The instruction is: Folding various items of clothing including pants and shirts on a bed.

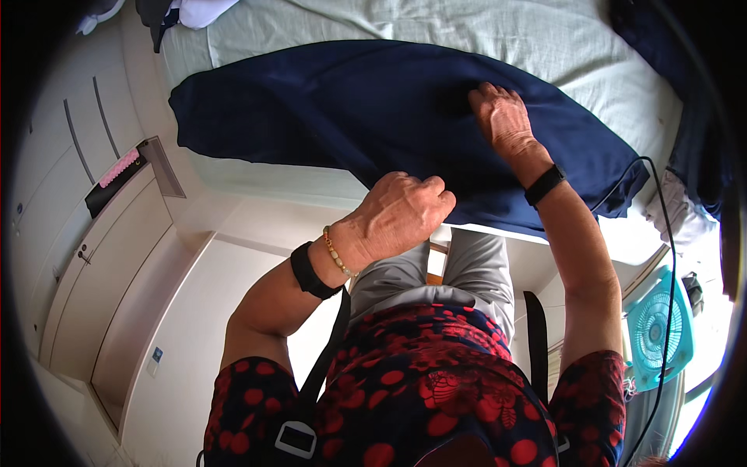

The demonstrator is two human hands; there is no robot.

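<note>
A navy blue cloth garment (373, 105) lies spread along the near edge of a bed or table covered with a pale green sheet (583, 52). My left hand (402, 213) is curled into a fist at the garment's near edge, where a fold runs toward it; the fingertips are hidden beneath. Farther out and to the right, my right hand (503, 117) rests on the garment with its fingers bent down into the cloth. Whether those fingers pinch the fabric cannot be seen.
A black cable (668, 233) loops over the garment's right end and hangs down beside my right arm. Beyond it stands a turquoise fan (656, 330). More clothes (680, 207) lie at the right edge, and others (201, 11) at the far left. A white door (111, 274) is on the left.
</note>
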